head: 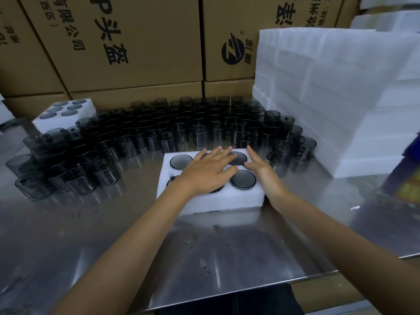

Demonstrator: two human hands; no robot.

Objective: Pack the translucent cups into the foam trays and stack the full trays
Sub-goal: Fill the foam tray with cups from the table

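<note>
head view: foam tray (211,201) lies on the steel table (204,251), its pockets filled with smoky cups. left hand (208,170) rests flat on the tray top, fingers straight and spread, gripping nothing. right hand (264,172) lies open against the tray's right edge. loose cups (159,130) crowd just behind the tray. a second filled tray (64,114) sits far left of it; a foam stack (329,98) stands to its right.

Left hand (208,172) hides two tray (218,202) pockets.
</note>
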